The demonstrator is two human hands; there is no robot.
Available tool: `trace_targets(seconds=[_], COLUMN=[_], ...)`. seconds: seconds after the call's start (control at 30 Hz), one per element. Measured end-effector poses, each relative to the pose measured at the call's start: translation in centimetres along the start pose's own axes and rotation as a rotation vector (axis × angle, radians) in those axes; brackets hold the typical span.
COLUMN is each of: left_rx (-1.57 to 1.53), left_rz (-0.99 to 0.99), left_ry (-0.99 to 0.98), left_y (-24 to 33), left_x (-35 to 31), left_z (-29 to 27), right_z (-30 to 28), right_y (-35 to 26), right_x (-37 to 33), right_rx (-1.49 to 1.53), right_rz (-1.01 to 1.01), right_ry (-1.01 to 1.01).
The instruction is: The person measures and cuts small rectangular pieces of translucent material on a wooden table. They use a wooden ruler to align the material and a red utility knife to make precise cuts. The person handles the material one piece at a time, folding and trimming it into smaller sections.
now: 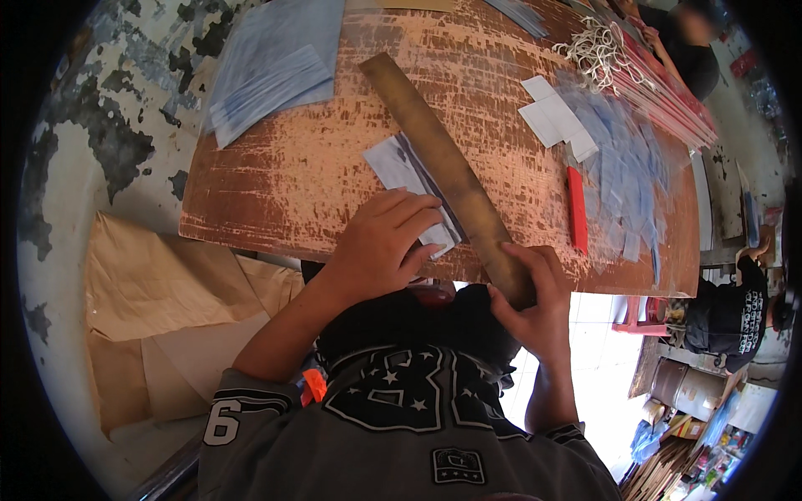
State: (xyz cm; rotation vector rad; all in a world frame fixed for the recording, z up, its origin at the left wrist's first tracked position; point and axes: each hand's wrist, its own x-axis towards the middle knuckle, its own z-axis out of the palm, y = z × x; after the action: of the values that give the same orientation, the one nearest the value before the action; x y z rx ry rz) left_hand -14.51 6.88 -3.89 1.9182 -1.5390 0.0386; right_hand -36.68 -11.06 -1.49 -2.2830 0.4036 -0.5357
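A long, flat brown straightedge slants across the worn tabletop, its near end at the table's front edge. My right hand grips that near end, thumb on one side and fingers on the other. Beside the straightedge's left side lies a small stack of whitish-grey sheets, with dark lines along its right side. My left hand is closed over the near part of this stack, fingers curled onto it and hiding some of it. The sheets' right edge runs along the straightedge; whether they touch all along cannot be made out.
Clear bluish plastic sheets lie at the far left. To the right are white cards, a red cutter-like tool, loose plastic pieces, and a red bundle with white cords. Brown paper hangs left. Other people are at right.
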Motion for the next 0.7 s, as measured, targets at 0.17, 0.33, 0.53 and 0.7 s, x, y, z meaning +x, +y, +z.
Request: trace_targets(seconds=[0.17, 0.33, 0.53, 0.7], left_rx=[0.004, -0.042, -0.016, 0.007], left_rz=[0.019, 0.022, 0.079, 0.151], left_ry=[0.006, -0.018, -0.045, -0.111], left_y=[-0.1, -0.4, -0.6, -1.4], left_x=[0.0, -0.1, -0.1, 0.2], left_z=[-0.2, -0.4, -0.9, -1.9], right_z=[0.4, 0.5, 0.4, 0.4], right_y=[0.5, 0.2, 0.6, 0.3], right_x=[0.0, 0.0, -0.2, 0.0], right_rx=[-0.024, -0.034, -0.045, -0.06], right_rz=[0.01, 0.052, 0.049, 0.062], right_ry=[-0.035, -0.044, -0.105, -0.129])
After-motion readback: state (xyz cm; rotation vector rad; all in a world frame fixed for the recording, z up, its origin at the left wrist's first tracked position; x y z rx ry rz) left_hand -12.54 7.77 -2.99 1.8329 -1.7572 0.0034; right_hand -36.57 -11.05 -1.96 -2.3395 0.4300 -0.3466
